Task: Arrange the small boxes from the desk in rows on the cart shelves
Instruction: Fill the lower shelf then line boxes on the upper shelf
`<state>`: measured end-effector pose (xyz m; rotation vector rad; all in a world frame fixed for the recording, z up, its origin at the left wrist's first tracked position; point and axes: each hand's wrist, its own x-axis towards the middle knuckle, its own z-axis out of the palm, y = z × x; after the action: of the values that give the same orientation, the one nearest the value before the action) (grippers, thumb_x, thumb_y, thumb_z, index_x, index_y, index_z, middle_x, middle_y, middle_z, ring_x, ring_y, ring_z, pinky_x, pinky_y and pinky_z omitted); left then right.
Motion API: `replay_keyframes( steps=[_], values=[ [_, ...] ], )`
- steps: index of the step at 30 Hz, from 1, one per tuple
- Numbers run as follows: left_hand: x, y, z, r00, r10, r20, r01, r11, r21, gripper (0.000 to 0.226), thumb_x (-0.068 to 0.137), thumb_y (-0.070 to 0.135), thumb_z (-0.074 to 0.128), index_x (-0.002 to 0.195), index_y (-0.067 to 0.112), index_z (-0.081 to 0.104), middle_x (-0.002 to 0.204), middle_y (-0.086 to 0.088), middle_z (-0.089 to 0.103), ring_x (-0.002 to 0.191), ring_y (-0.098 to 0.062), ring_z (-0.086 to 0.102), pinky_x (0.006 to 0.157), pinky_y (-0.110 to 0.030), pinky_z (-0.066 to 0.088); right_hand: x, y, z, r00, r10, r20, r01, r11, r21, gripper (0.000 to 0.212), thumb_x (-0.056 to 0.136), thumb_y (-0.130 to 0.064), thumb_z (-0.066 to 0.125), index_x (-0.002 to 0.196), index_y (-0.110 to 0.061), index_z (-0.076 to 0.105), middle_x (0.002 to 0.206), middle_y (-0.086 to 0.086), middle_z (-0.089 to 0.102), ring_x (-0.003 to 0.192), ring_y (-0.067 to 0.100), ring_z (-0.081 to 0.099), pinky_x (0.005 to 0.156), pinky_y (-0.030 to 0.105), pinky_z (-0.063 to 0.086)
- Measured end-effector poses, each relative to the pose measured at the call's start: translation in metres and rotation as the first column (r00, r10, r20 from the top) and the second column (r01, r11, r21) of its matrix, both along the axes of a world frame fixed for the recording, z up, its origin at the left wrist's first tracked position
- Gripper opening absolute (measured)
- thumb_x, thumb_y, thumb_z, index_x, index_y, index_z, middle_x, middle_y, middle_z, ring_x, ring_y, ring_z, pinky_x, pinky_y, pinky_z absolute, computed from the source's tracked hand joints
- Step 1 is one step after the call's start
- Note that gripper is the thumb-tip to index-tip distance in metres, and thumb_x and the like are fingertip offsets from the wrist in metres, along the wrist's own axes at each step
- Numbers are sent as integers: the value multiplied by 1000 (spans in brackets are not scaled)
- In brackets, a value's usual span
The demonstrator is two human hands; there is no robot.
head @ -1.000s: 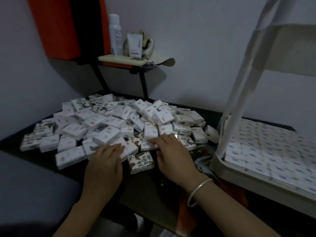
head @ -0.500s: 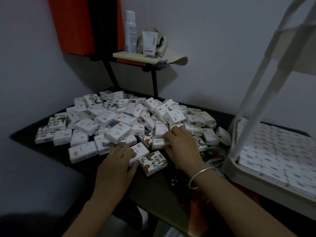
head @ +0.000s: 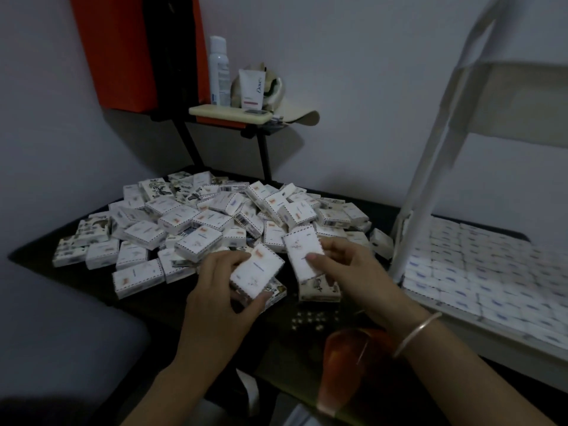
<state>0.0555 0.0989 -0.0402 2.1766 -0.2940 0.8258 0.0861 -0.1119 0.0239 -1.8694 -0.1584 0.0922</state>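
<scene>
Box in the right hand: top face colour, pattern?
The box in the right hand is white with a dark dashed border; clearest in head view.

Left hand [head: 219, 290] holds white box [head: 257, 273]; right hand [head: 353, 272] holds another box [head: 303, 253].

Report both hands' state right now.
Left hand: closed, holding a box.
Right hand: closed, holding a second box, thumb on its face.
</scene>
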Motion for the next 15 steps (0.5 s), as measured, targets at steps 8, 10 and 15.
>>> replay_keyframes(
  steps=[8, 10, 15],
  values=[
    [-18, -74, 25, 954, -296, 50, 300, 944, -139, 35, 77, 44, 75, 106, 26, 64, 118, 8, 51, 118, -11, 52, 81, -13, 47, -59, -79, 26, 933, -219, 285, 225, 974, 14, 18, 86, -19, 69, 100, -30, 72, 90, -22, 73, 79, 0, 67, 68, 10, 50],
    [-22, -95, 29, 940, -339, 30, 339, 926, -166, 31, 78, 38, 78, 105, 29, 66, 119, 11, 49, 119, -8, 50, 82, -11, 46, -76, -105, 29, 909, -280, 307, 288, 957, 20, 22, 85, -20, 70, 105, -29, 72, 94, -21, 72, 80, 5, 67, 65, 14, 51],
    [-28, -158, 40, 841, -538, -54, 493, 804, -334, 32, 79, 14, 77, 105, 31, 71, 122, 15, 49, 123, -5, 50, 86, -17, 52, -119, -166, 25, 841, -458, 287, 451, 888, 95, 24, 85, -22, 68, 107, -30, 71, 99, -15, 72, 61, 4, 65, 47, 15, 43]
  ],
)
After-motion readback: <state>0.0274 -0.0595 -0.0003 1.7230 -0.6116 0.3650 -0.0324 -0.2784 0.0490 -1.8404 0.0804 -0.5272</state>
